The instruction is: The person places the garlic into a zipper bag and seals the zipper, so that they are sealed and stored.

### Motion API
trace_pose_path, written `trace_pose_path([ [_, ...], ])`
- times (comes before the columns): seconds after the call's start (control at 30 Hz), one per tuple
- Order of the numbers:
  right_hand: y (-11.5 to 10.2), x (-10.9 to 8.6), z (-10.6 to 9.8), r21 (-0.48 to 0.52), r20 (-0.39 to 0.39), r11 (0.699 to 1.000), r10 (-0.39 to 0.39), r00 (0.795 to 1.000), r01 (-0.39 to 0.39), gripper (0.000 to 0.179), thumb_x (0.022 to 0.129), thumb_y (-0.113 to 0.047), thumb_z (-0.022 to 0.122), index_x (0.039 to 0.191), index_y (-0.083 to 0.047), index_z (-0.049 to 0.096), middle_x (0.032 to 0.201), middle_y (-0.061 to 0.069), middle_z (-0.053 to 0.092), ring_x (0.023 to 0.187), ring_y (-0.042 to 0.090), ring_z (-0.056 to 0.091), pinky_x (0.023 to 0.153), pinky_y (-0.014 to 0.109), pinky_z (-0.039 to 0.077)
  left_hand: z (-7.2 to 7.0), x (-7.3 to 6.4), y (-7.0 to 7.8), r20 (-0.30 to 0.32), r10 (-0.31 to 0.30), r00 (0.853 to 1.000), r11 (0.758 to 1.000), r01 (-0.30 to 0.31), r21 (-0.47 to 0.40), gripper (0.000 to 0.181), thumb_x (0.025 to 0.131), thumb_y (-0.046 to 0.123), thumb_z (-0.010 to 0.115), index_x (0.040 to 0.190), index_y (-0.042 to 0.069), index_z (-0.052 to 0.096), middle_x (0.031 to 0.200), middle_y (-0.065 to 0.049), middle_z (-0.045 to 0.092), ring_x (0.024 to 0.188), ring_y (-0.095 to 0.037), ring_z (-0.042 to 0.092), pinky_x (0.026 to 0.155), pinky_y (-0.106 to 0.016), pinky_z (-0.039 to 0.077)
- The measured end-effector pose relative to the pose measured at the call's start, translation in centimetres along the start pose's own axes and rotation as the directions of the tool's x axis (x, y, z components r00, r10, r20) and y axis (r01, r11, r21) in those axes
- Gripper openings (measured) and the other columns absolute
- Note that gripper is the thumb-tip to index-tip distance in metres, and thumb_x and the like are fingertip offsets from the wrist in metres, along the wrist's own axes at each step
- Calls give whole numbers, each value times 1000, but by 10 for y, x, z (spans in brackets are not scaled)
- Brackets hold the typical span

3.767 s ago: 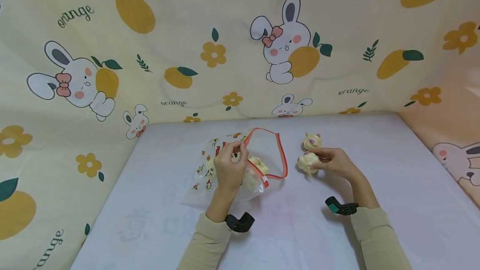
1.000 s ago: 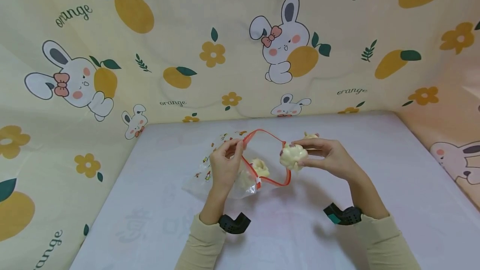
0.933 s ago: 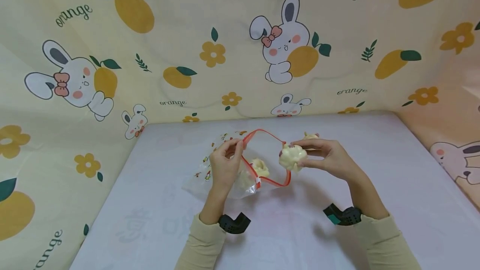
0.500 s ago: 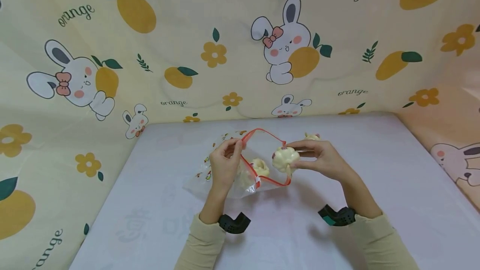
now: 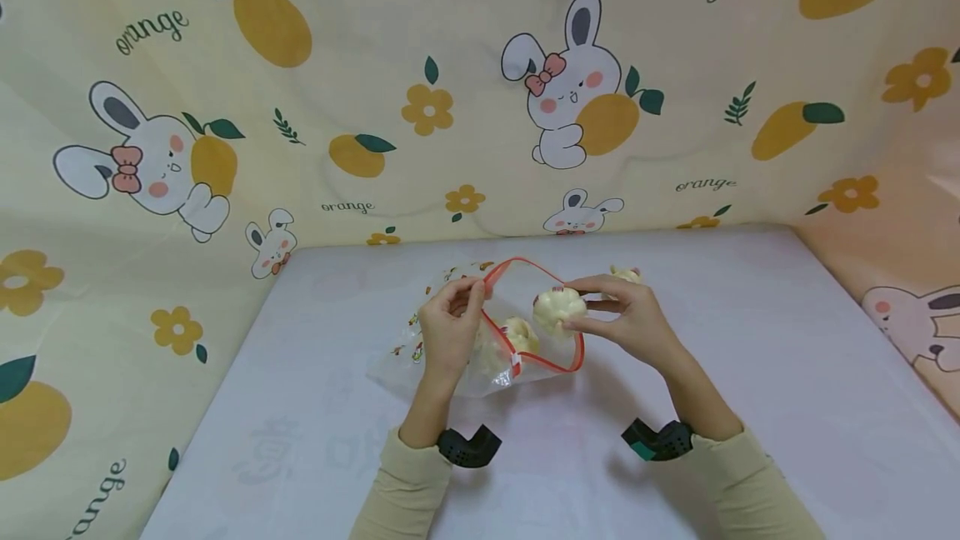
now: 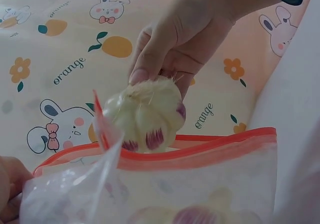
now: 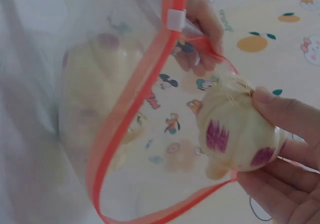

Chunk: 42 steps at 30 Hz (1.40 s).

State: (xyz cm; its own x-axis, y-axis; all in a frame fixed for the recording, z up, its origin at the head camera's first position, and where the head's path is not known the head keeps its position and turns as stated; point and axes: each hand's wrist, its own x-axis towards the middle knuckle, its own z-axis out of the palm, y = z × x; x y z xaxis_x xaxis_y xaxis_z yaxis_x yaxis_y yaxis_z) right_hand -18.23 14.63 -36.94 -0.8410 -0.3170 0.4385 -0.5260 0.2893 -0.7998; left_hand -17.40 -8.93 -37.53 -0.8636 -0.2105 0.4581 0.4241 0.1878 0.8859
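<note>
My right hand (image 5: 637, 323) pinches a cream garlic bulb (image 5: 558, 309) with purple patches between thumb and fingers, right at the mouth of a clear zip bag (image 5: 450, 377). In the left wrist view this garlic bulb (image 6: 145, 114) has its root end up and overlaps the bag's red rim (image 6: 220, 147). My left hand (image 5: 450, 327) pinches the opposite part of the red rim, and the mouth gapes wide. Inside the bag lies garlic (image 5: 519, 333), seen blurred through the plastic in the right wrist view. Cartoon prints cover one side of the bag.
Another garlic bulb (image 5: 626, 274) sits on the white table (image 5: 315, 357) behind my right hand, partly hidden by it. A white slider (image 7: 176, 20) is on the zip. Rabbit-patterned cloth (image 5: 450, 65) borders the table at the back and sides.
My right hand has picked up the garlic bulb from the table and carried it left to the bag's mouth. My left hand keeps its grip on the rim, slightly raised.
</note>
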Motion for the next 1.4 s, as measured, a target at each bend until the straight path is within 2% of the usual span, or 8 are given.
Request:
trace_pose_path([
  [0.07,-1,0,3,-13,-29,1000,6,1000,-7,41,71,0,81,110,1,69,108,22,71,92,-10,63,81,13,56,0,0,0,1,-9,1000,1000,9,-1,18,91,9,64,95,-7,69,86,-25,73,73,-11,69,68,-10,54],
  [0.3,1,0,10,-13,-72,1000,15,997,-16,41,71,0,81,111,1,69,108,22,70,90,-10,62,80,12,55,1,-1,1,3,-28,1000,1000,28,1,18,91,10,64,96,-7,69,87,-26,73,80,-42,69,69,-9,54],
  [0.53,3,1,16,-2,-77,999,37,996,-37,41,71,-1,81,110,1,69,107,21,71,88,-7,62,79,13,56,2,0,0,-1,-16,1000,1000,16,14,19,90,10,65,95,-7,69,87,-25,73,78,-35,71,70,-11,55],
  [0.8,2,2,24,-46,-86,996,69,994,-73,40,71,-4,82,109,-1,70,98,15,71,80,3,58,70,16,56,3,-1,-1,-3,-17,1000,1000,17,9,19,90,10,65,95,-8,69,86,-25,73,78,-37,71,70,-10,54],
  [0.97,2,0,30,-113,-105,992,50,993,-62,40,70,-8,84,107,-4,71,89,10,69,77,13,56,65,18,55,3,-2,0,-3,-4,1000,1000,4,11,19,90,10,65,94,-7,69,86,-25,73,77,-36,71,70,-11,55],
  [1.23,5,1,39,-145,-113,989,-10,994,-6,37,70,-6,83,104,-2,71,85,13,71,71,14,59,60,17,54,3,-2,-1,5,4,1000,1000,-4,27,19,91,11,64,95,-7,69,86,-24,73,77,-37,70,70,-10,55],
  [1.4,7,3,43,-113,-109,992,-60,992,48,33,74,1,78,106,3,70,96,19,74,78,20,72,66,17,58,3,-2,-2,1,16,1000,1000,-16,9,18,91,10,63,95,-8,69,84,-25,72,76,-37,70,69,-11,55],
])
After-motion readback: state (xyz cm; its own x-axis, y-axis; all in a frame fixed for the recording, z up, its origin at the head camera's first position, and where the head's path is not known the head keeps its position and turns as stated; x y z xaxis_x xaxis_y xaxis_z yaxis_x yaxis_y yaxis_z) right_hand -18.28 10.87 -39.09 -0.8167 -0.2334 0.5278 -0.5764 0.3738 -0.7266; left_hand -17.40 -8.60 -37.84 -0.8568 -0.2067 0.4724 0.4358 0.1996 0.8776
